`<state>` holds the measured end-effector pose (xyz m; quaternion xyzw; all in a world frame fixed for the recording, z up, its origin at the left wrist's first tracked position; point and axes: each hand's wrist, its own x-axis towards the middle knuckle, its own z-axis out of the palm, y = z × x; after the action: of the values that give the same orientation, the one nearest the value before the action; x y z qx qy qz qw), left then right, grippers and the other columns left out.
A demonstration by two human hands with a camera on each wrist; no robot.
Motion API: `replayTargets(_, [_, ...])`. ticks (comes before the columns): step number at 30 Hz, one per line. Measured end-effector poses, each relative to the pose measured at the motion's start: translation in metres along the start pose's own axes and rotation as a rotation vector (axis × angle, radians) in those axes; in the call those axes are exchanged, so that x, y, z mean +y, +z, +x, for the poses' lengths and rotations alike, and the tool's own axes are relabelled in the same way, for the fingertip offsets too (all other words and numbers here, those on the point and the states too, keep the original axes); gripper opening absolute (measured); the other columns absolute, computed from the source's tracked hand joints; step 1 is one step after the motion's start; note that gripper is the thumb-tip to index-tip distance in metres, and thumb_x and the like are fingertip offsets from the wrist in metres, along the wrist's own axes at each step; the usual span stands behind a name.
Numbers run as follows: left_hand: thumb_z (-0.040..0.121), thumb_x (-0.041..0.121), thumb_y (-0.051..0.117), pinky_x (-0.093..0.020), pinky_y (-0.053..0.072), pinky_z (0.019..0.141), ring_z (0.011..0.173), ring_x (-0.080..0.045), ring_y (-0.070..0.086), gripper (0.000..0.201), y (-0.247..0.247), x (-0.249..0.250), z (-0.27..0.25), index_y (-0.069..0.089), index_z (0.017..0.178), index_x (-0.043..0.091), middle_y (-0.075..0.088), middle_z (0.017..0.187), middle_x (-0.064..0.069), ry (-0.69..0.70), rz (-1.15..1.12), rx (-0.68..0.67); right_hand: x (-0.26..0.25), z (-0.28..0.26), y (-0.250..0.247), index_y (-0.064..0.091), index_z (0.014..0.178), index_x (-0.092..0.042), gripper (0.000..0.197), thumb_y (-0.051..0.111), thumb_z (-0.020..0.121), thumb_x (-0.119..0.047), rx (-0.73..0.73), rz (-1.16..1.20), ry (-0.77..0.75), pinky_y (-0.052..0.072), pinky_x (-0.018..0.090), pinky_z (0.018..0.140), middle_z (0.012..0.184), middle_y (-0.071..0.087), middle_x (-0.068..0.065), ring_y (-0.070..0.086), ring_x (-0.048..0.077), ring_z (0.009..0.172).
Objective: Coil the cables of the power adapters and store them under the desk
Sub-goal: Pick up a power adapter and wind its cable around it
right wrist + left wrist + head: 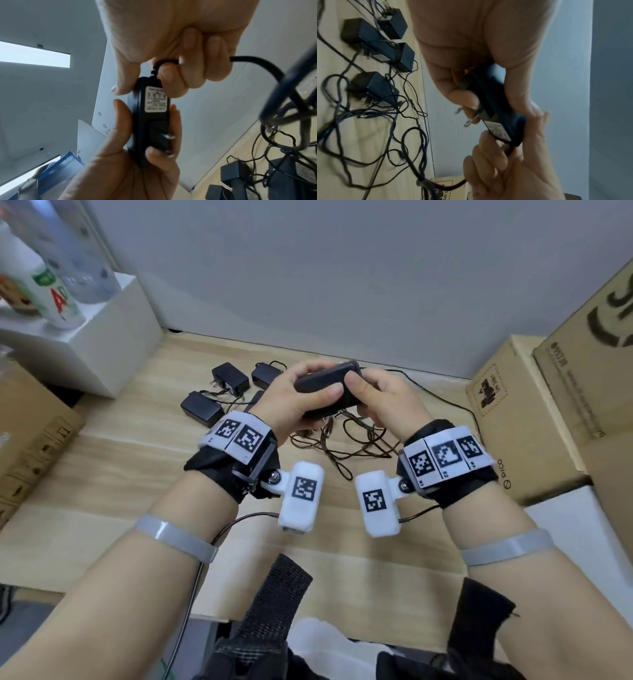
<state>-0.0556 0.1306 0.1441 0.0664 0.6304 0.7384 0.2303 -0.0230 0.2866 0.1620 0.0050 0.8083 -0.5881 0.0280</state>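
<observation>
Black adapters [219, 392] — four; one held

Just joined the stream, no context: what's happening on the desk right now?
A person holds one black plastic power adapter up over the light wooden desk with both hands. The left hand grips its plug end, prongs exposed; the right hand pinches the other end, where its black cable comes out. That cable runs down into a loose tangle of cables on the desk. At least three more black adapters lie there, cables uncoiled. No coil shows yet.
</observation>
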Motion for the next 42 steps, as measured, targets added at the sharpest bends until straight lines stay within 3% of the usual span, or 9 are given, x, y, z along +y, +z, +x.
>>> replayTargets(4, [0.081, 0.019, 0.065, -0.019, 0.046, 0.048, 0.081, -0.017, 0.066, 0.02, 0.007, 0.005, 0.007, 0.056, 0.099, 0.017, 0.062, 0.096, -0.005, 0.032, -0.158, 0.054, -0.007, 0.005, -0.008, 0.049, 0.082, -0.025, 0.016, 0.052, 0.088, -0.04, 0.144, 0.055, -0.066, 0.024, 0.014, 0.039, 0.06, 0.042, -0.003, 0.033, 0.003, 0.038])
replayTargets(6, [0.089, 0.024, 0.055, -0.016, 0.042, 0.043, 0.078, -0.014, 0.067, 0.018, 0.009, 0.01, 0.009, 0.057, 0.104, 0.013, 0.066, 0.09, -0.003, -0.007, -0.36, 0.056, -0.005, 0.01, -0.008, 0.047, 0.083, -0.022, 0.012, 0.048, 0.094, -0.026, 0.202, 0.229, -0.07, 0.019, 0.017, 0.037, 0.059, 0.038, 0.0, 0.026, 0.005, 0.038])
replayTargets(11, [0.095, 0.034, 0.042, -0.011, 0.042, 0.042, 0.071, -0.01, 0.068, 0.03, 0.016, 0.023, 0.016, 0.059, 0.1, 0.01, 0.065, 0.089, -0.01, -0.089, -0.6, 0.009, 0.015, 0.015, 0.005, 0.05, 0.087, -0.02, 0.024, 0.032, 0.101, -0.013, 0.132, 0.302, -0.014, 0.028, 0.019, 0.037, 0.053, 0.039, -0.003, 0.029, 0.001, 0.032])
replayTargets(17, [0.092, 0.025, 0.052, -0.017, 0.042, 0.044, 0.074, -0.014, 0.06, 0.018, 0.021, 0.009, 0.023, 0.058, 0.099, 0.009, 0.06, 0.083, -0.005, -0.073, -0.457, 0.07, 0.027, 0.006, 0.023, 0.048, 0.112, -0.028, 0.028, 0.028, 0.101, -0.012, 0.011, 0.179, 0.17, 0.028, 0.02, 0.037, 0.055, 0.038, 0.003, 0.03, 0.003, 0.029])
replayTargets(25, [0.089, 0.016, 0.06, -0.022, 0.044, 0.046, 0.063, -0.017, 0.049, 0.026, 0.014, -0.004, 0.023, 0.048, 0.107, 0.001, 0.051, 0.081, -0.007, -0.025, -0.24, 0.18, 0.029, 0.002, 0.028, 0.047, 0.07, -0.012, 0.034, 0.031, 0.1, -0.009, -0.092, 0.179, 0.296, 0.018, 0.011, 0.03, 0.046, 0.051, 0.002, 0.025, 0.003, 0.023])
replayTargets(30, [0.085, 0.013, 0.064, -0.022, 0.051, 0.059, 0.077, -0.012, 0.058, 0.026, 0.01, -0.01, 0.026, 0.045, 0.103, 0.011, 0.054, 0.093, 0.001, 0.069, -0.01, 0.314, 0.028, -0.005, 0.035, 0.052, 0.085, -0.003, 0.017, 0.039, 0.096, -0.003, -0.248, 0.144, 0.302, 0.033, 0.016, 0.035, 0.051, 0.057, 0.003, 0.039, 0.004, 0.029])
replayTargets(32, [0.084, 0.013, 0.066, -0.024, 0.051, 0.062, 0.081, -0.016, 0.058, 0.028, 0.004, -0.013, 0.029, 0.045, 0.102, 0.011, 0.054, 0.092, 0.001, 0.074, 0.067, 0.326, 0.027, -0.006, 0.032, 0.055, 0.096, -0.003, 0.014, 0.042, 0.093, 0.002, -0.29, 0.086, 0.271, 0.037, 0.014, 0.039, 0.055, 0.056, 0.004, 0.044, 0.004, 0.032])
replayTargets(38, [0.082, 0.01, 0.068, -0.029, 0.05, 0.066, 0.079, -0.017, 0.056, 0.029, -0.003, -0.026, 0.031, 0.043, 0.095, 0.016, 0.051, 0.086, 0.004, 0.075, 0.314, 0.244, 0.027, -0.004, 0.015, 0.057, 0.083, -0.014, 0.018, 0.049, 0.09, 0.001, -0.406, -0.026, 0.141, 0.047, 0.013, 0.064, 0.053, 0.063, -0.005, 0.059, 0.001, 0.054])
replayTargets(42, [0.079, 0.012, 0.071, -0.025, 0.05, 0.063, 0.073, -0.011, 0.054, 0.036, -0.005, -0.032, 0.031, 0.043, 0.101, 0.016, 0.05, 0.084, 0.007, 0.089, 0.449, 0.226, 0.028, -0.005, 0.007, 0.056, 0.079, -0.016, 0.021, 0.054, 0.085, 0.004, -0.48, -0.069, 0.13, 0.043, 0.025, 0.072, 0.067, 0.059, 0.006, 0.057, 0.006, 0.057])
